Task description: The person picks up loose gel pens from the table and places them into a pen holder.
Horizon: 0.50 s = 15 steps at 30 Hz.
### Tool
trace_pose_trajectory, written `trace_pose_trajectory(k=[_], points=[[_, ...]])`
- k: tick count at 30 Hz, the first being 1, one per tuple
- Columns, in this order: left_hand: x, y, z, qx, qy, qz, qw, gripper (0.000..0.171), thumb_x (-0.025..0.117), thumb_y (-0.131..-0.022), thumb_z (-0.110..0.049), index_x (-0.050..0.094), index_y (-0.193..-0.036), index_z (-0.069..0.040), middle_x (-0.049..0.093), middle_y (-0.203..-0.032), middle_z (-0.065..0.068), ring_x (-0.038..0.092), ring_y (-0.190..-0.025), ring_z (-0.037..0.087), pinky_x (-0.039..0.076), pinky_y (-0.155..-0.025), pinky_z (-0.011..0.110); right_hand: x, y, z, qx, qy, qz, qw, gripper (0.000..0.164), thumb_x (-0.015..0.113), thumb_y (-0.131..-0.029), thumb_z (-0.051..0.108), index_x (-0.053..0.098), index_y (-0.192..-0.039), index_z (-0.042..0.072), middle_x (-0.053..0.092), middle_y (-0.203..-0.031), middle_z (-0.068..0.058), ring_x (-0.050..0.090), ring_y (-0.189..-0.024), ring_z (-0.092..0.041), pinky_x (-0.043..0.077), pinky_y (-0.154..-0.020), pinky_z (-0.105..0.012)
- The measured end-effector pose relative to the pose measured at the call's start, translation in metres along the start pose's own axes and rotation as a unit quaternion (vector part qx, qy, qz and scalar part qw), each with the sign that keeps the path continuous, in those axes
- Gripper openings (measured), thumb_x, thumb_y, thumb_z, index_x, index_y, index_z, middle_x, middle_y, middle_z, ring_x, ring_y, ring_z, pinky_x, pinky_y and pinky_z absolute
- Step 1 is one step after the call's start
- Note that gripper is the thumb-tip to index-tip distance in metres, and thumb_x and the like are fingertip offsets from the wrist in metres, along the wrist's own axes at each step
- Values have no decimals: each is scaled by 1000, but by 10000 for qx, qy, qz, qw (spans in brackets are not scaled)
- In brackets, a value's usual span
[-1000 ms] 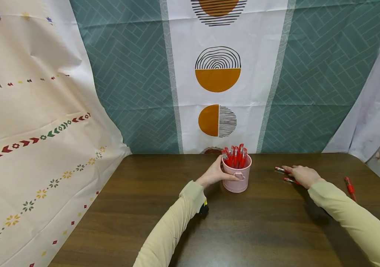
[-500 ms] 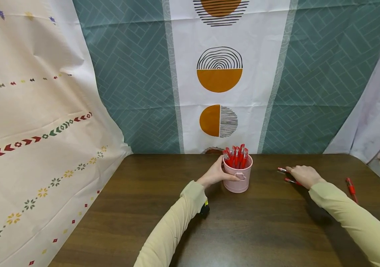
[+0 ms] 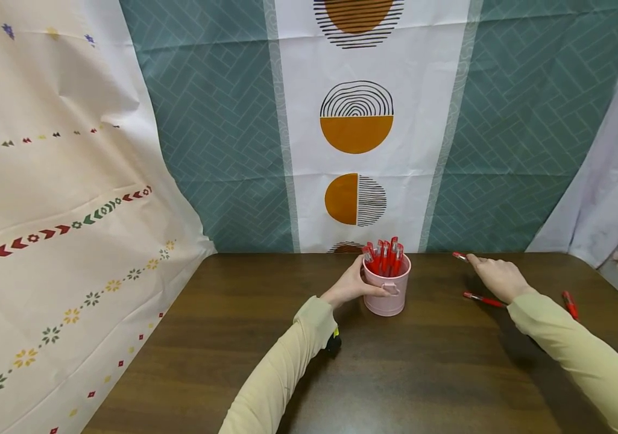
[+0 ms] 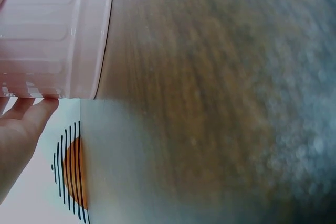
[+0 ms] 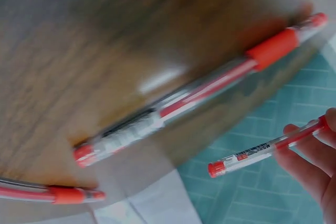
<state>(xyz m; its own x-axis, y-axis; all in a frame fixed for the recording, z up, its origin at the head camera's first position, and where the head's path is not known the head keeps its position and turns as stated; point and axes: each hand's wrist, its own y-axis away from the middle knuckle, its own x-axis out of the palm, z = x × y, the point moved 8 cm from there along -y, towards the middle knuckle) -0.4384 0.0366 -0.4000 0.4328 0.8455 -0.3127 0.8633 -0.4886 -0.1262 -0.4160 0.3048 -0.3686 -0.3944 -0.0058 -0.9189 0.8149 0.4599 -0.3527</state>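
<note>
A small pink bucket [image 3: 386, 296] stands upright at the back middle of the table, with several red pens [image 3: 384, 258] leaning in it. My left hand [image 3: 353, 284] grips its left side, the thumb across the front; fingers [image 4: 37, 111] press its wall in the left wrist view. To the right, my right hand [image 3: 498, 278] pinches a clear-barrelled red gel pen [image 5: 247, 158] by one end, raised over the table. Below that hand lies a second red pen [image 3: 483, 299]. A third red pen [image 3: 570, 305] lies farther right, partly behind the sleeve.
The brown wooden table [image 3: 395, 386] ends at a teal and white patterned curtain [image 3: 222, 150] right behind the bucket. A cream embroidered cloth [image 3: 70, 271] hangs along the left side. Pale fabric [image 3: 602, 181] drapes at the right.
My right hand has picked one pen up off the table and lifted it slightly, uncovering more of the pen below. My left hand and the bucket have stayed put.
</note>
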Motion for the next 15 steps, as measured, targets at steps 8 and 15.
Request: trace_pose_trajectory(k=[8, 15], points=[[0, -1, -1, 96, 4, -51, 9999, 83, 81, -66, -25, 31, -133, -22, 43, -121, -12, 42, -109, 9, 35, -92, 36, -25, -7, 13, -225, -212, -726, 9969, 32, 50, -81, -13, 46, -112, -5, 61, -82, -23, 56, -53, -33, 42, -39, -46], [1, -1, -1, 138, 23, -54, 9999, 81, 81, -65, -22, 33, -131, -21, 45, -119, -12, 43, -107, 8, 35, -92, 34, -37, -8, 18, -188, -519, -980, 9937, 33, 57, -80, -9, 45, -110, -2, 59, -72, -16, 53, -48, -26, 41, -37, -41]])
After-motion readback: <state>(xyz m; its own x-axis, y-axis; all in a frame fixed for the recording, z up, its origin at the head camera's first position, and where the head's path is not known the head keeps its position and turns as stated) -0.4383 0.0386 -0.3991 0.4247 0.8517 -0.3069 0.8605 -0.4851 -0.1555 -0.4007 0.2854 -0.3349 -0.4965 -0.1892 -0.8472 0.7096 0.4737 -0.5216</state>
